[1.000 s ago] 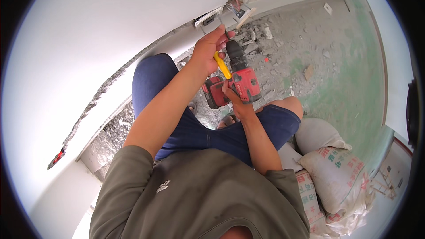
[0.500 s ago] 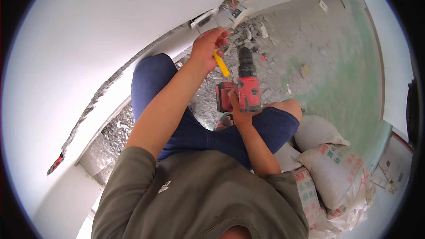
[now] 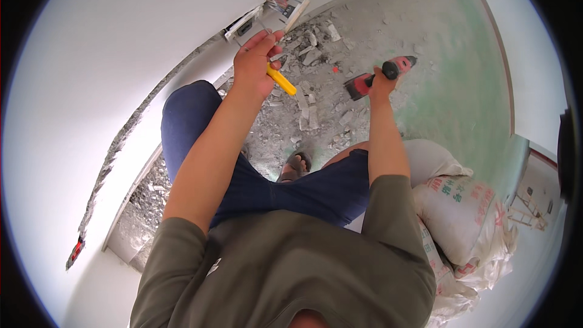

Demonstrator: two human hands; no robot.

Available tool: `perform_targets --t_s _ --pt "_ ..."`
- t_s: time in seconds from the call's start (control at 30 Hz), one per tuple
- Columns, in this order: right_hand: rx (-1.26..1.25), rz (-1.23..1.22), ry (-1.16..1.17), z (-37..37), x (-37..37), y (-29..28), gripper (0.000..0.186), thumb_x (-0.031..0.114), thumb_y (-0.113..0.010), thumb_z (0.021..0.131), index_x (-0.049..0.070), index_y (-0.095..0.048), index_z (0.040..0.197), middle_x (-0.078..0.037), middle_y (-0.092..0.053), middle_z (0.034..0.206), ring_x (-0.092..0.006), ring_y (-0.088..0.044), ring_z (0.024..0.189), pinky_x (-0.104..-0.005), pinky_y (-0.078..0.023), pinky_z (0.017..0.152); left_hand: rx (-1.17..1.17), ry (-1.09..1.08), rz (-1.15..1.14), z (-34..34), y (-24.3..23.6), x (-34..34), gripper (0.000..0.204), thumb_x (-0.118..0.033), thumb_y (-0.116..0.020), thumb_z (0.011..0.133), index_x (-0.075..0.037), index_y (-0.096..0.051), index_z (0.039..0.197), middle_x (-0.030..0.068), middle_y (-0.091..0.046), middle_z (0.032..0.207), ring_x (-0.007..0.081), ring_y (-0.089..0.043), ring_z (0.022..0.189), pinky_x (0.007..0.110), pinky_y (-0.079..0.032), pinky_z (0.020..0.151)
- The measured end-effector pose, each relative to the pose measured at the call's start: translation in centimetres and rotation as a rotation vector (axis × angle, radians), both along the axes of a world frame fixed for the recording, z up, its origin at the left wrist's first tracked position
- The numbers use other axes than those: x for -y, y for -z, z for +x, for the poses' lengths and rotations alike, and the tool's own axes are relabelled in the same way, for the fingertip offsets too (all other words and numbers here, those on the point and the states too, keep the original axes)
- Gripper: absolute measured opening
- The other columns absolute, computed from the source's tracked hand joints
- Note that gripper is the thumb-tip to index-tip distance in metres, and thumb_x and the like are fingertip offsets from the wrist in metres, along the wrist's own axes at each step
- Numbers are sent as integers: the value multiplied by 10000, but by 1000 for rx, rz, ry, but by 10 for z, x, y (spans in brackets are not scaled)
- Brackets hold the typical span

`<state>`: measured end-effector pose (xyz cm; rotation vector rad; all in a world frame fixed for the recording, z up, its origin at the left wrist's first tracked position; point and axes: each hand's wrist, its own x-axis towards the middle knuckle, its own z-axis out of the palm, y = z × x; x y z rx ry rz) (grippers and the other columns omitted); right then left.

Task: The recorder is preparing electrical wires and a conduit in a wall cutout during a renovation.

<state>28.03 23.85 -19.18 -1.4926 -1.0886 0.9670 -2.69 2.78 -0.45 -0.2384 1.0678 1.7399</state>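
My left hand [image 3: 254, 64] is curled round a yellow-handled tool [image 3: 280, 79]; its fingertips are near a pale electrical box [image 3: 243, 27] in the damaged wall, and anything small between them cannot be made out. My right hand [image 3: 381, 85] grips a red and black cordless drill [image 3: 401, 67], held out to the right over the dusty floor, its nose pointing toward the upper right.
A broken channel [image 3: 118, 146] runs along the white wall [image 3: 121, 36], with rubble [image 3: 310, 48] beside it on the green-stained floor [image 3: 455, 85]. Stuffed sacks [image 3: 455, 218] lie at my right. My bent legs [image 3: 194, 121] flank a sandaled foot [image 3: 294, 167].
My right hand has swung the drill rightward and forward, away from my left hand, and turned it. The view has shifted somewhat; my left hand stays by the box with the yellow tool.
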Motion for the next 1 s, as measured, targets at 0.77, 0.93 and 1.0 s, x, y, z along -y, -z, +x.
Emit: perform_targets --t_s 0.77,0.93,1.0 --pt "-203 -165 219 23 31 39 417 76 -757 790 -15 -572 1153 -96 -664 1053 -224 -645 915 -356 -521 804 -49 33 -79 11 -4 -8 124 -156 -665 902 -84 -623 994 42 -674 841 89 -543 631 244 -391 494" --pt "-784 -843 -22 -67 66 -19 264 221 -632 924 20 -616 1095 -113 -673 1012 -219 -657 904 -338 -537 775 -112 52 -110 9 -7 -7 102 -165 -657 902 -83 -630 957 34 -664 818 91 -542 637 246 -392 492" --pt "-709 -745 -555 -142 129 -114 263 278 -602 944 35 -644 1037 -92 -672 938 -178 -647 840 -301 -525 732 -147 44 -119 4 -7 0 112 -162 -653 904 -72 -629 967 36 -646 786 97 -531 599 246 -390 482"
